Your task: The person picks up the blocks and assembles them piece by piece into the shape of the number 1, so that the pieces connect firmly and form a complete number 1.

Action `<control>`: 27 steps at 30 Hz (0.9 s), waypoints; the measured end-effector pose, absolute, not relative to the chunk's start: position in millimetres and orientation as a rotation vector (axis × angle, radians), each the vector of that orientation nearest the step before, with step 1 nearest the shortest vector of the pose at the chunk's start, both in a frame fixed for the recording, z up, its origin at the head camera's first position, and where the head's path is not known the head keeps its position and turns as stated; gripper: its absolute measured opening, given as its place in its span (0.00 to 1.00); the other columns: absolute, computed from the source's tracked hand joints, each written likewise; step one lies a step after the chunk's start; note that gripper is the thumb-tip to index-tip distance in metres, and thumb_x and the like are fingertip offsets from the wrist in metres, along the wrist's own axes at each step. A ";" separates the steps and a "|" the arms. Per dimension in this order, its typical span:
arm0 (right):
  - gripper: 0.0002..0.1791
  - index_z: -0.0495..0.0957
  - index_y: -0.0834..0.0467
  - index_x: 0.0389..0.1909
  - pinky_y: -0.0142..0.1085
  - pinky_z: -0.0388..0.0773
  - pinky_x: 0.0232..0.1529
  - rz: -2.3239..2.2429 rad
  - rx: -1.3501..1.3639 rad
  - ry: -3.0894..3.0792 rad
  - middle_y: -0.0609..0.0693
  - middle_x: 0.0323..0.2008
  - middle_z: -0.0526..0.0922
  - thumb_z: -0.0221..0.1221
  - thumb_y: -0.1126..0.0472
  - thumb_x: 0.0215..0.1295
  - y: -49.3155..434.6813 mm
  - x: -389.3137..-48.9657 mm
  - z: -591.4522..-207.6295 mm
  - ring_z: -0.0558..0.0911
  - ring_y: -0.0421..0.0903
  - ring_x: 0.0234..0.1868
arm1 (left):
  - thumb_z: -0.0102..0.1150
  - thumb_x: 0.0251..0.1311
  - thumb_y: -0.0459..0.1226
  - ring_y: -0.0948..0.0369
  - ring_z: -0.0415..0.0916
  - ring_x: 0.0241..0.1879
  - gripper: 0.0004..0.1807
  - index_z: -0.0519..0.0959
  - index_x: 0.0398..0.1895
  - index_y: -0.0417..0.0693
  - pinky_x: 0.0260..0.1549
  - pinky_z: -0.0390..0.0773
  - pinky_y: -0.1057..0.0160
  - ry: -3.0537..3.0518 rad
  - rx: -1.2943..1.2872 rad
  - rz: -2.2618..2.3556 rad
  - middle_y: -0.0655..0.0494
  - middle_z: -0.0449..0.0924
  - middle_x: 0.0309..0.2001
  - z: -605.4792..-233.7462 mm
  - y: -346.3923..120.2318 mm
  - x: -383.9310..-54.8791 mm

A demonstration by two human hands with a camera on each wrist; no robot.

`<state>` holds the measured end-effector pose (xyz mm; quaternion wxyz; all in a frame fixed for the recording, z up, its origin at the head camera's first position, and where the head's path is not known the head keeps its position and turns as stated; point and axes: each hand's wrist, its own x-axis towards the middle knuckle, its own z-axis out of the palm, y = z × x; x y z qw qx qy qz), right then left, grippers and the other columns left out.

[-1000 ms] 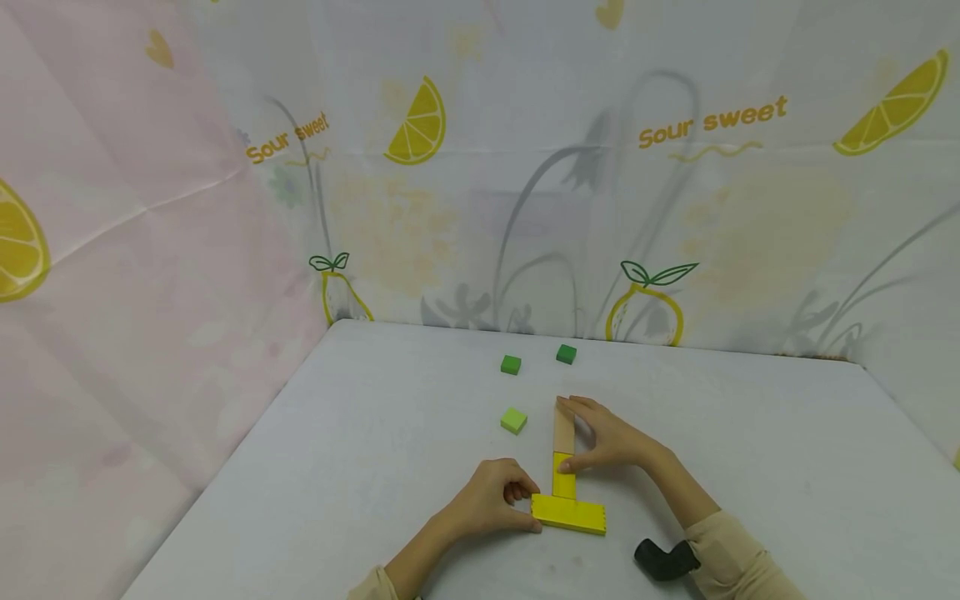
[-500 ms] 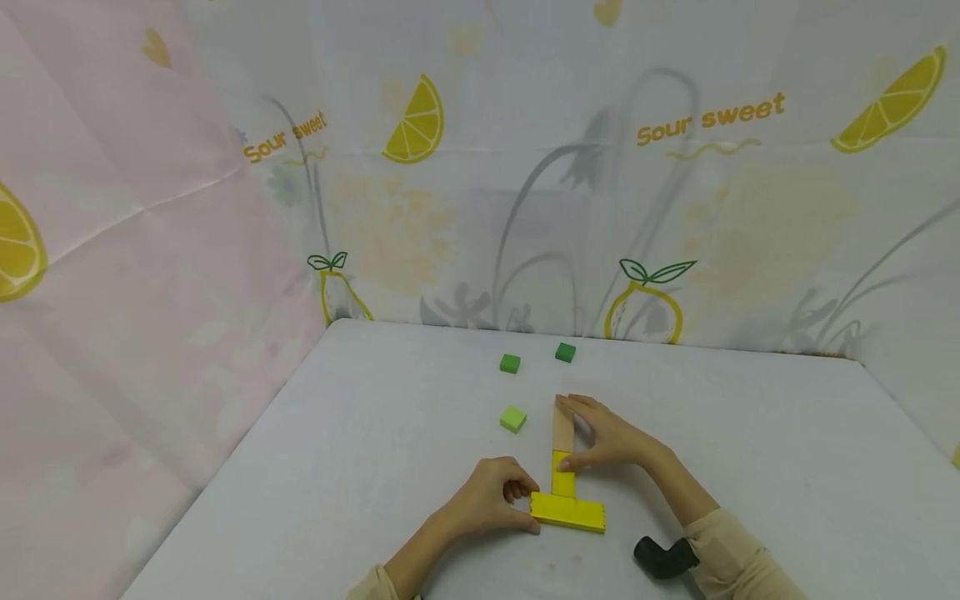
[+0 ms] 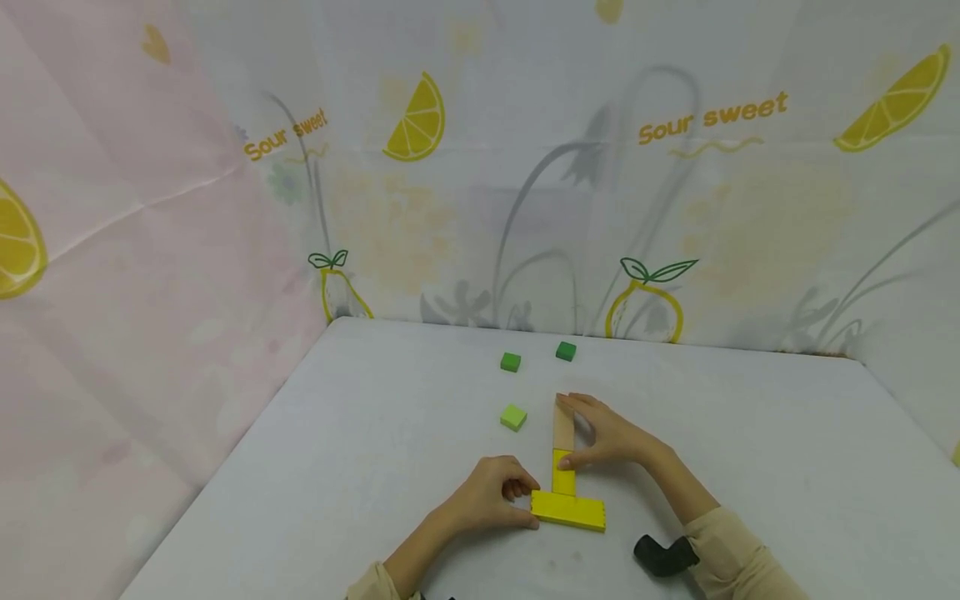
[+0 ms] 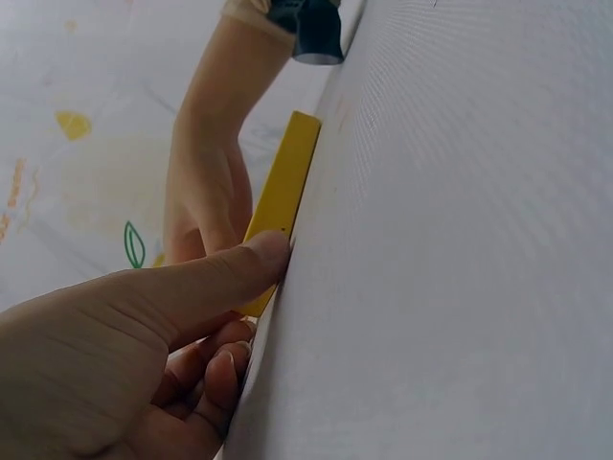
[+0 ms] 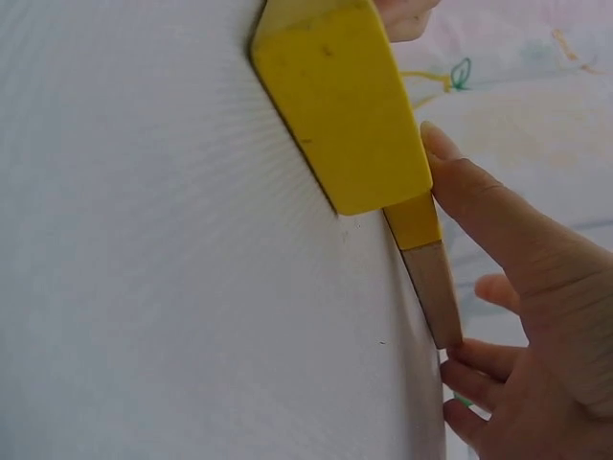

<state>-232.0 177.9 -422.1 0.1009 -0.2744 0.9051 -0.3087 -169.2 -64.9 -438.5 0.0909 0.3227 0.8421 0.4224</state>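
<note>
A long yellow block (image 3: 567, 510) lies crosswise on the white table, and my left hand (image 3: 491, 498) pinches its left end between thumb and fingers. The thumb (image 4: 225, 278) overlaps its near edge in the left wrist view. Behind its middle, a shorter yellow block (image 3: 562, 485) and a natural wood block (image 3: 562, 429) stand end to end, making a T shape. My right hand (image 3: 603, 435) spans these two: its thumb is on the short yellow block, its fingertips at the wood block's far end. In the right wrist view the long yellow block (image 5: 350, 115) hides part of the short one.
A light green block (image 3: 513, 417) lies left of the wood block. Two darker blocks, a green block (image 3: 511, 362) and a deep green block (image 3: 566, 351), sit near the back edge. A black elbow-shaped piece (image 3: 663, 557) lies beside the right sleeve (image 3: 738, 554). Printed cloth (image 3: 480, 208) hangs behind.
</note>
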 end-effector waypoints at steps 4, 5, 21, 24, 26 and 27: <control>0.54 0.57 0.65 0.69 0.61 0.58 0.61 -0.910 -0.826 2.679 0.69 0.67 0.57 0.71 0.44 0.46 178.5 -232.3 -423.1 0.57 0.66 0.67 | 0.76 0.40 0.38 0.74 0.67 0.26 0.18 0.84 0.36 0.40 0.28 0.73 0.75 2.507 0.957 1.269 0.64 0.75 0.27 -439.1 -64.6 -168.7; 0.54 0.57 0.65 0.69 0.61 0.58 0.61 -0.905 -0.833 2.682 0.69 0.67 0.57 0.71 0.44 0.46 178.7 -232.5 -423.4 0.57 0.66 0.66 | 0.76 0.40 0.38 0.74 0.67 0.26 0.18 0.84 0.36 0.40 0.28 0.73 0.75 2.507 0.957 1.273 0.63 0.75 0.27 -439.0 -64.4 -168.5; 0.55 0.56 0.64 0.69 0.61 0.58 0.61 -0.924 -0.817 2.680 0.68 0.67 0.56 0.71 0.45 0.45 178.5 -230.2 -421.7 0.57 0.65 0.67 | 0.76 0.39 0.38 0.74 0.66 0.26 0.18 0.84 0.36 0.40 0.28 0.72 0.75 2.501 0.952 1.290 0.63 0.75 0.27 -439.1 -63.7 -167.9; 0.55 0.56 0.64 0.69 0.60 0.58 0.62 -0.926 -0.814 2.681 0.67 0.67 0.56 0.71 0.44 0.45 178.2 -230.3 -422.7 0.57 0.64 0.67 | 0.77 0.39 0.38 0.73 0.66 0.26 0.19 0.84 0.36 0.40 0.28 0.72 0.75 2.500 0.938 1.291 0.64 0.75 0.27 -438.7 -63.5 -167.6; 0.55 0.56 0.64 0.69 0.60 0.58 0.62 -0.922 -0.821 2.683 0.67 0.67 0.56 0.71 0.44 0.45 178.4 -230.6 -423.1 0.57 0.64 0.67 | 0.77 0.39 0.38 0.73 0.66 0.26 0.19 0.84 0.36 0.40 0.28 0.72 0.75 2.501 0.930 1.289 0.64 0.75 0.27 -438.7 -63.3 -167.4; 0.55 0.56 0.64 0.69 0.60 0.58 0.62 -0.917 -0.824 2.683 0.67 0.67 0.57 0.71 0.44 0.45 178.4 -230.7 -422.6 0.57 0.64 0.67 | 0.77 0.38 0.38 0.73 0.66 0.26 0.19 0.84 0.36 0.40 0.28 0.72 0.75 2.502 0.928 1.289 0.64 0.75 0.26 -438.7 -63.3 -167.4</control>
